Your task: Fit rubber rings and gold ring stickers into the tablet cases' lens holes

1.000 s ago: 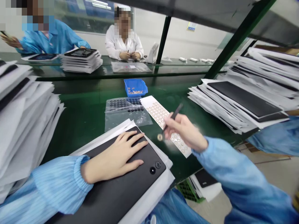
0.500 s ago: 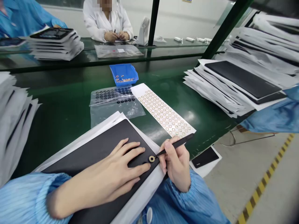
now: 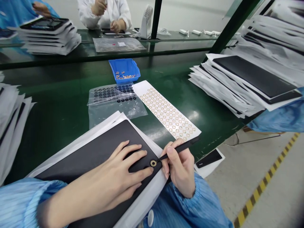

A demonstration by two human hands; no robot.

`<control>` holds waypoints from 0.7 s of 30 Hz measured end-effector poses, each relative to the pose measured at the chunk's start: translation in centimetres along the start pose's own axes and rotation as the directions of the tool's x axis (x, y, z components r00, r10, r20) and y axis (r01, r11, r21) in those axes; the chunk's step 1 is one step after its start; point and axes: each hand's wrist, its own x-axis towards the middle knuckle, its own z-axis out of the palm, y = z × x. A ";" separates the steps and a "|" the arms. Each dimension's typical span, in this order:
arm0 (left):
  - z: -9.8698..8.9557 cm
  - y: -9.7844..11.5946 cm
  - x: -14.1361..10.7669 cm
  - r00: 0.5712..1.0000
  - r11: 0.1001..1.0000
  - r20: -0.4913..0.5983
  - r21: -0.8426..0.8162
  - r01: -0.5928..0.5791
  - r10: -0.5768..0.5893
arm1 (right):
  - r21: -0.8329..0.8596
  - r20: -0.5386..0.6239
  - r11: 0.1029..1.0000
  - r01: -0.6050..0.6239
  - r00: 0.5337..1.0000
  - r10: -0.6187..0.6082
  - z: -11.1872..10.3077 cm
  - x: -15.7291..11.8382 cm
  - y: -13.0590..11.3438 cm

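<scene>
A flat black panel (image 3: 95, 152) lies on white sheets (image 3: 106, 119) at the table's near edge. My left hand (image 3: 123, 171) rests on it with fingers spread, beside a small gold ring (image 3: 153, 163) near the panel's right corner. Black tweezers (image 3: 181, 147) are pinched in my right hand (image 3: 179, 166), their tip touching the ring or right beside it. Farther back is a white sheet of ring-shaped stickers (image 3: 171, 114). Next to that sheet, a clear plastic bag (image 3: 109, 109) lies with rows of black rings.
A blue tray (image 3: 124, 68) with small gold parts stands behind the bag. Stacks of wrapped panels (image 3: 251, 79) rise at right, with more sheets (image 3: 14, 123) at left. Across the table are a person in white (image 3: 106, 19), another in blue, and a panel stack (image 3: 51, 36).
The view has tilted down slightly. My hands and the tweezers hold nearly the same place at the ring. The person in white has raised one hand.
</scene>
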 end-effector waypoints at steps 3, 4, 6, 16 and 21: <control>0.0 0.0 0.0 1.000 1.000 0.004 0.005 -0.002 0.002 | 0.004 0.004 1.000 -0.005 1.000 0.005 0.1 0.0 0.1; 0.0 0.0 0.0 1.000 1.000 0.005 0.004 -0.002 0.002 | 0.003 0.005 1.000 -0.006 1.000 0.006 0.1 0.0 0.0; 0.0 -0.1 0.0 1.000 1.000 0.003 0.001 -0.003 0.003 | 0.001 0.007 1.000 -0.003 1.000 0.003 0.2 -0.1 0.0; 0.0 -0.1 0.0 1.000 1.000 -0.002 -0.004 -0.002 0.002 | -0.006 0.020 1.000 -0.003 1.000 0.003 0.1 -0.2 -0.1; -0.1 0.0 0.2 1.000 1.000 -0.004 0.004 -0.008 0.008 | -0.031 0.011 0.999 0.011 1.000 -0.011 0.4 -0.1 -0.2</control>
